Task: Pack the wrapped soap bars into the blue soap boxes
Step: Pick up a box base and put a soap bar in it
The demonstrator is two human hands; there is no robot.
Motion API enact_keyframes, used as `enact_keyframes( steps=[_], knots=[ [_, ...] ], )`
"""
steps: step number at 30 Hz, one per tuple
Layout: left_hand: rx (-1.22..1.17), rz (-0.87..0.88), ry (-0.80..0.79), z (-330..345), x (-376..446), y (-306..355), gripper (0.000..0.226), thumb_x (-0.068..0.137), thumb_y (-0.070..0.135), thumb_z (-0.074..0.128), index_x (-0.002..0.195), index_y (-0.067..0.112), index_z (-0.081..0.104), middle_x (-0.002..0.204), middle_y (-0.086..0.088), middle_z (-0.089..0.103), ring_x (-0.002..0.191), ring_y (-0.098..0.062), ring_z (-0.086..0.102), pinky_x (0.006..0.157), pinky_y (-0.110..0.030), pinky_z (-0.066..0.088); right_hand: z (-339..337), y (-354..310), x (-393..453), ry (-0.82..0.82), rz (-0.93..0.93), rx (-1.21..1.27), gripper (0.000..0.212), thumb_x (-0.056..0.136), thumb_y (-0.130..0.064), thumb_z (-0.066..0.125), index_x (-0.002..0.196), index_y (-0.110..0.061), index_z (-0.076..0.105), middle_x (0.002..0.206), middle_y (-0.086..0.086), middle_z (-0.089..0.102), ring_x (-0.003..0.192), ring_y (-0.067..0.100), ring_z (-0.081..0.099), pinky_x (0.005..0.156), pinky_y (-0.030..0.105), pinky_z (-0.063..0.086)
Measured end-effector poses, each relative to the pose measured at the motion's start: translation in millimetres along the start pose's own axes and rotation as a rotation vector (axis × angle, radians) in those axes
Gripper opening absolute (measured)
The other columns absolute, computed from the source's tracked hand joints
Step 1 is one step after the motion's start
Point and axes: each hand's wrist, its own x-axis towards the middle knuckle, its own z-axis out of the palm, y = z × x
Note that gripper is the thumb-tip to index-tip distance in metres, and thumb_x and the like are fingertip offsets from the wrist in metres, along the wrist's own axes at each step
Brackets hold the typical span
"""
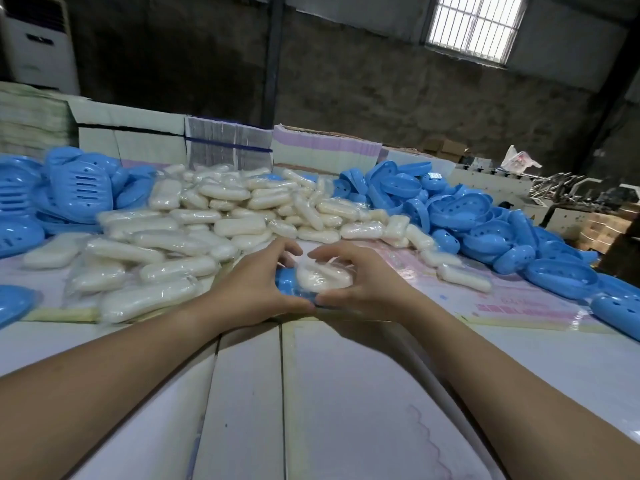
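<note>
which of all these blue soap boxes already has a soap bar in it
The blue soap box between the left hand and right hand, with a wrapped soap bar in it. The heaped ones show none.

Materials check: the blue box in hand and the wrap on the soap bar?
Blue soap box: looks like moulded hard plastic, smooth with a slight sheen; the loose blue shells show punched holes and slots. Soap bar: wrap looks like thin clear film, glossy and crinkled over a white bar.
</note>
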Motion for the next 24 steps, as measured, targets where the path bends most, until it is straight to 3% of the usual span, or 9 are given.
enact_keyframes(
  steps=[6, 8, 11, 14, 19, 24],
  knots=[
    [-0.007, -0.048, 0.001, 1, 5, -3, 0.072, 0.053, 0.052, 0.090, 0.116, 0.046, 0.054, 0.112, 0.020, 0.063, 0.100, 0.003, 0.062, 0.089, -0.027, 0.055, 10, -6, 5, 0.030, -0.095, 0.135, 0.053, 0.080, -0.014, 0.078, 0.122, -0.038, 0.057, 0.127, -0.014, 0.058, 0.116, 0.002, 0.053, 0.101, 0.024, 0.045],
    [-0.006, -0.062, -0.008, 1, 6, -4, 0.073, 0.048, 0.060, 0.085, 0.114, 0.046, 0.056, 0.111, 0.023, 0.063, 0.102, 0.002, 0.062, 0.089, -0.025, 0.053, 7, -1, 4, 0.008, -0.061, 0.110, 0.048, 0.081, -0.019, 0.075, 0.121, -0.039, 0.059, 0.128, -0.018, 0.057, 0.119, 0.000, 0.049, 0.103, 0.024, 0.041],
    [0.042, -0.073, -0.006, 1, 7, -4, 0.071, 0.046, 0.066, 0.082, 0.109, 0.046, 0.059, 0.106, 0.026, 0.062, 0.099, 0.003, 0.061, 0.082, -0.021, 0.052, -2, 13, 0, 0.000, 0.038, 0.050, 0.039, 0.082, -0.018, 0.073, 0.113, -0.039, 0.065, 0.111, -0.028, 0.061, 0.109, -0.004, 0.053, 0.097, 0.024, 0.044],
    [0.072, -0.086, 0.003, 1, 7, -4, 0.070, 0.045, 0.067, 0.082, 0.109, 0.043, 0.063, 0.104, 0.025, 0.064, 0.095, 0.004, 0.061, 0.080, -0.022, 0.053, -5, 19, -4, 0.009, 0.091, 0.092, 0.030, 0.081, -0.016, 0.075, 0.103, -0.037, 0.070, 0.093, -0.033, 0.063, 0.092, 0.001, 0.058, 0.082, 0.020, 0.049],
    [0.091, -0.097, 0.038, 0, 4, -2, 0.066, 0.048, 0.060, 0.088, 0.107, 0.039, 0.066, 0.100, 0.019, 0.066, 0.088, -0.003, 0.064, 0.079, -0.032, 0.058, 2, 12, -3, 0.041, 0.024, 0.019, 0.027, 0.083, -0.013, 0.074, 0.104, -0.029, 0.073, 0.105, -0.016, 0.069, 0.100, 0.005, 0.061, 0.092, 0.020, 0.050],
    [0.077, -0.101, 0.038, -1, 3, 0, 0.060, 0.051, 0.054, 0.092, 0.102, 0.034, 0.069, 0.102, 0.015, 0.065, 0.089, -0.005, 0.063, 0.080, -0.036, 0.058, -9, 16, -9, 0.025, 0.076, 0.269, 0.036, 0.082, 0.004, 0.068, 0.104, -0.024, 0.072, 0.104, -0.007, 0.074, 0.100, 0.008, 0.067, 0.091, 0.026, 0.055]
  ],
)
